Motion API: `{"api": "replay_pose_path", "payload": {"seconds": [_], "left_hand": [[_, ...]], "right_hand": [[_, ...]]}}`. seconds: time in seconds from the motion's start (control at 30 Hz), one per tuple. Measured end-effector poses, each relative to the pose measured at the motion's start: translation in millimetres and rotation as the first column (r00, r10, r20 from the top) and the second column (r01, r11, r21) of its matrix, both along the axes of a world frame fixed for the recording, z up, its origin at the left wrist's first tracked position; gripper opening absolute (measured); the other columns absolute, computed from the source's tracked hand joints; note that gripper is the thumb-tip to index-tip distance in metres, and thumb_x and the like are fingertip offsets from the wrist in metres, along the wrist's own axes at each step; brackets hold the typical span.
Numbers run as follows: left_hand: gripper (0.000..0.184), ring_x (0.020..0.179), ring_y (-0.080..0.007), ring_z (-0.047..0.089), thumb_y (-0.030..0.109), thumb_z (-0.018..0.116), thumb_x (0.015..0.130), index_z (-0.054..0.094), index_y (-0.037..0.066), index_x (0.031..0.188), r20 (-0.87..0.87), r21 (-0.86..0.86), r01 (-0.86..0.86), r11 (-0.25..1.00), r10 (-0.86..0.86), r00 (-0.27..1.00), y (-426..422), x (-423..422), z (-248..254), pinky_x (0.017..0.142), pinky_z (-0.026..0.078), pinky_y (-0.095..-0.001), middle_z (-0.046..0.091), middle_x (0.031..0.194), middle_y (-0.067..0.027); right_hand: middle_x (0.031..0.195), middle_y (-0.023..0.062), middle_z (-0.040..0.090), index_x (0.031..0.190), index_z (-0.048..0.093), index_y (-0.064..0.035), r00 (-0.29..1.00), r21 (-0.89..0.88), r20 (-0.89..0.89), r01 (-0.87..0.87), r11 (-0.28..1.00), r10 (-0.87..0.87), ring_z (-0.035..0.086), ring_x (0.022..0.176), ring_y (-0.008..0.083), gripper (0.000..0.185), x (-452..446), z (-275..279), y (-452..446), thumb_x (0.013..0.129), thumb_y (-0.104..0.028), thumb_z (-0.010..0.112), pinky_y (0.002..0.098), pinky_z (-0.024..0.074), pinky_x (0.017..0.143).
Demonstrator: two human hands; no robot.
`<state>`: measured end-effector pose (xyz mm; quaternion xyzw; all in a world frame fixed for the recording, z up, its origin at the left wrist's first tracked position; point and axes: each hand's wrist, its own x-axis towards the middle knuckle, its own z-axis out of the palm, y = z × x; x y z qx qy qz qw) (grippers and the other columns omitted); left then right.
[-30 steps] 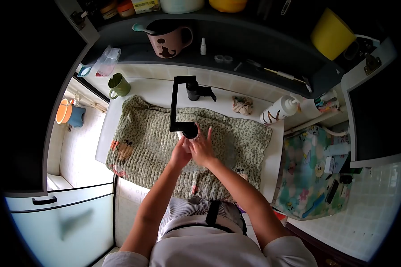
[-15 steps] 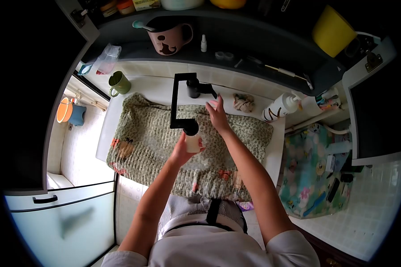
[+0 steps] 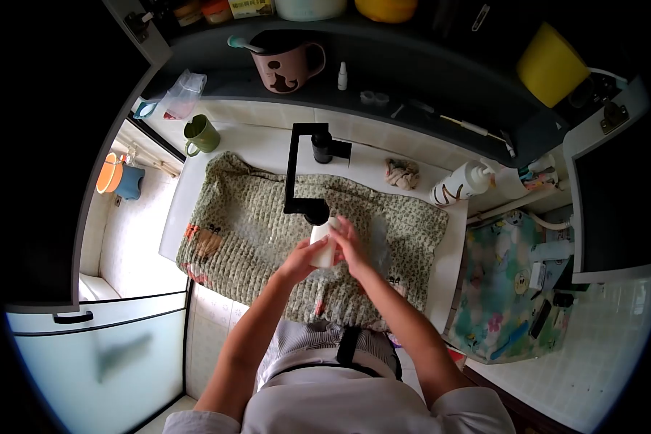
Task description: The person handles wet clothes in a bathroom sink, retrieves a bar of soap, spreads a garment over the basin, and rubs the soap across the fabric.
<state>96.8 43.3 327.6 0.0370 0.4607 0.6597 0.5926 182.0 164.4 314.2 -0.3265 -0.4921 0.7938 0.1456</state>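
Observation:
Under the outlet of the black faucet (image 3: 291, 173), both hands are on a small smooth white object (image 3: 321, 249); its exact kind I cannot make out. My left hand (image 3: 297, 261) has its fingers closed around the lower left side. My right hand (image 3: 350, 248) presses on it from the right, fingers bent over its upper part. Beneath the hands, a green-patterned quilted cloth (image 3: 253, 217) with orange spots spreads across the white basin counter (image 3: 452, 220). Faint pale streaks near the hands look like water.
A green mug (image 3: 201, 135), a crumpled beige cloth (image 3: 401, 173) and a white pump bottle (image 3: 461, 182) stand along the counter's back. Above, a dark shelf (image 3: 231, 76) holds a pink mug (image 3: 286, 70). An open cabinet door edge is on each side.
My right hand has come down from beside the faucet lever to the white object. The lever's angle has changed. My left hand still holds the object, now more tilted.

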Motion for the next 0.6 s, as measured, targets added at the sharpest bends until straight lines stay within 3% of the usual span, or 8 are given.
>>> {"api": "replay_pose_path", "payload": {"seconds": [0.1,0.3,0.33,0.4,0.43,0.47,0.5,0.6], "left_hand": [[0.046,0.081,-0.0215,0.067,0.039,0.051,0.096,0.05,-0.001,0.119,-0.061,-0.233,0.001,0.973,-0.016,0.998,-1.0,7.9,-11.5,0.06,0.058,-0.0338,0.062,0.101,-0.0137],[0.05,0.057,-0.0194,0.065,0.047,0.04,0.098,0.058,0.0,0.097,-0.338,-0.375,0.258,0.89,-0.39,0.856,-8.6,12.3,1.1,0.049,0.054,-0.0305,0.065,0.065,-0.01],[0.051,0.057,-0.0191,0.065,0.048,0.04,0.098,0.059,0.001,0.097,-0.361,-0.411,0.26,0.874,-0.417,0.834,-12.5,10.4,2.7,0.05,0.055,-0.0308,0.065,0.063,-0.0095],[0.042,0.098,-0.0264,0.061,0.045,0.046,0.096,0.061,0.006,0.102,-0.73,-0.553,0.142,0.821,-0.56,0.393,-31.4,0.8,6.0,0.086,0.048,-0.0428,0.067,0.097,-0.0125],[0.04,0.111,-0.028,0.055,0.044,0.047,0.095,0.061,0.007,0.106,-0.839,-0.528,0.052,0.848,-0.53,0.122,-47.2,-6.1,6.5,0.095,0.041,-0.0455,0.064,0.108,-0.0118],[0.039,0.124,-0.0297,0.048,0.043,0.049,0.094,0.061,0.009,0.109,-0.867,-0.472,-0.022,0.881,-0.469,-0.168,-61.5,-14.4,6.7,0.105,0.034,-0.0481,0.061,0.12,-0.011],[0.039,0.129,-0.0299,0.04,0.042,0.05,0.093,0.059,0.011,0.114,-0.85,-0.488,-0.056,0.871,-0.488,-0.199,-75.6,-22.8,3.2,0.108,0.028,-0.0483,0.055,0.127,-0.0095],[0.044,0.139,-0.0307,0.025,0.041,0.053,0.091,0.054,0.014,0.126,-0.784,-0.548,-0.124,0.827,-0.56,-0.267,-122.9,-49.3,-6.8,0.114,0.016,-0.0484,0.041,0.144,-0.0059]], "right_hand": [[0.114,0.0091,0.06,0.13,0.047,-0.0079,0.998,-0.548,-0.002,-0.057,0.834,0.068,0.06,0.1,0.0212,0.055,19.4,-13.3,-7.5,0.088,-0.039,0.062,0.0325,0.0483,0.087],[0.09,0.0073,0.06,0.118,0.054,-0.0036,0.978,-0.636,-0.206,-0.132,0.76,-0.003,0.062,0.088,0.0206,0.055,9.6,-14.0,-15.4,0.091,-0.051,0.053,0.0384,0.0526,0.068],[0.089,0.0078,0.059,0.117,0.053,-0.0031,0.996,-0.572,-0.078,-0.013,0.82,-0.039,0.061,0.086,0.0211,0.055,4.5,-17.5,-13.5,0.091,-0.051,0.053,0.0382,0.0519,0.069],[0.087,0.0089,0.056,0.116,0.052,-0.0021,0.975,-0.391,0.166,0.2,0.899,-0.145,0.059,0.08,0.022,0.055,-13.8,-21.2,-1.7,0.091,-0.051,0.053,0.0379,0.0505,0.069],[0.089,0.0099,0.055,0.115,0.05,-0.0015,0.956,0.036,0.205,0.204,0.978,-0.207,0.058,0.077,0.0222,0.054,-21.7,-13.1,2.1,0.092,-0.05,0.054,0.0377,0.0493,0.068],[0.091,0.011,0.054,0.115,0.049,-0.0009,0.935,0.457,0.212,0.161,0.875,-0.283,0.057,0.075,0.0224,0.053,-29.9,-4.0,5.7,0.092,-0.048,0.056,0.0375,0.0482,0.067],[0.098,0.0143,0.053,0.117,0.049,-0.0018,0.908,0.755,0.145,0.155,0.637,-0.393,0.056,0.086,0.0264,0.051,-41.0,-23.8,7.6,0.089,-0.043,0.061,0.042,0.0457,0.074],[0.11,0.0161,0.048,0.117,0.048,0.0021,0.82,0.933,0.344,-0.355,0.067,-0.458,0.049,0.102,0.0334,0.06,-59.0,-34.6,-10.8,0.084,-0.044,0.067,0.0464,0.0411,0.087]]}}
